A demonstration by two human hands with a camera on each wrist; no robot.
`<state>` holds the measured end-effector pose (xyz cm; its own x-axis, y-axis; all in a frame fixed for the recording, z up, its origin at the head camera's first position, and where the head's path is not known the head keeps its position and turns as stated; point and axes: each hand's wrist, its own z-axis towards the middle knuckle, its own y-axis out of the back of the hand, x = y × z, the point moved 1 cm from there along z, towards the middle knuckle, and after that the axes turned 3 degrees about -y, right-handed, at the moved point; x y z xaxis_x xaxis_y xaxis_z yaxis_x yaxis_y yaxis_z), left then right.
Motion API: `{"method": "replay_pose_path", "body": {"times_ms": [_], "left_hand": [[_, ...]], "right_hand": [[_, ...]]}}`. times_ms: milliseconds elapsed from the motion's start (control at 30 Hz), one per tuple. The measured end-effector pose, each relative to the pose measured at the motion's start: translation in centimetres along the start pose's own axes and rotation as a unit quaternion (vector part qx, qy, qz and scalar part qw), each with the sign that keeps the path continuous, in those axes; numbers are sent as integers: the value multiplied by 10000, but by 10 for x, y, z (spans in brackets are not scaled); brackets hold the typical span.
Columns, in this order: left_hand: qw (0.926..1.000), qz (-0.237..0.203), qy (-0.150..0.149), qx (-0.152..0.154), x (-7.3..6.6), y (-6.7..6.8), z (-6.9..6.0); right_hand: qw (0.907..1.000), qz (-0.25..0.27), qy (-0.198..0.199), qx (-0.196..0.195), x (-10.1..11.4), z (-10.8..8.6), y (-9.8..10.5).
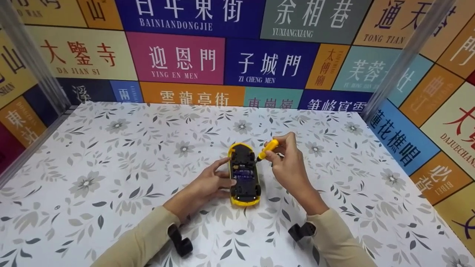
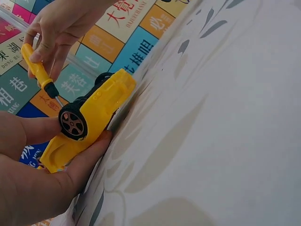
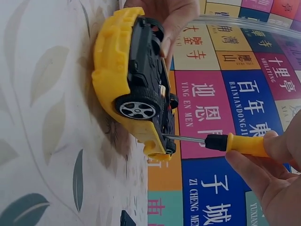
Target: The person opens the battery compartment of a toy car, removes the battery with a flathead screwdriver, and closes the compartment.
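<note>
A yellow toy car [image 1: 245,189] lies upside down on the table, its black underside facing up. Batteries [image 1: 243,174] show in an open compartment at its middle. My left hand [image 1: 211,181] grips the car by its left side, with fingers and thumb against the body and near a wheel [image 2: 73,122]. In my right hand [image 1: 289,159] is a yellow screwdriver [image 1: 268,149] with a black collar, pinched by its handle. The screwdriver's metal shaft [image 3: 186,138] reaches the car's underside near one wheel; whether the tip sits in a screw is hidden.
A white cloth [image 1: 111,159] with grey leaves and flowers covers the table. Behind it stands a wall of coloured sign panels [image 1: 178,59], with clear upright posts at both back corners. Black wrist mounts [image 1: 180,241] are on both sleeves.
</note>
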<state>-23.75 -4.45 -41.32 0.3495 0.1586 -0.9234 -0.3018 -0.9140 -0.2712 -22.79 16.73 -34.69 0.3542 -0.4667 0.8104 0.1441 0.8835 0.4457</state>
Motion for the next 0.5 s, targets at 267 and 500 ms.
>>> {"method": "replay_pose_path", "body": {"times_ms": [267, 500], "left_hand": [[10000, -17, 22, -84, 0, 1, 0], [10000, -69, -54, 7, -1, 3, 0]], "right_hand": [[9999, -99, 23, -20, 1, -1, -3], [9999, -83, -105, -29, 0, 1, 0]]}}
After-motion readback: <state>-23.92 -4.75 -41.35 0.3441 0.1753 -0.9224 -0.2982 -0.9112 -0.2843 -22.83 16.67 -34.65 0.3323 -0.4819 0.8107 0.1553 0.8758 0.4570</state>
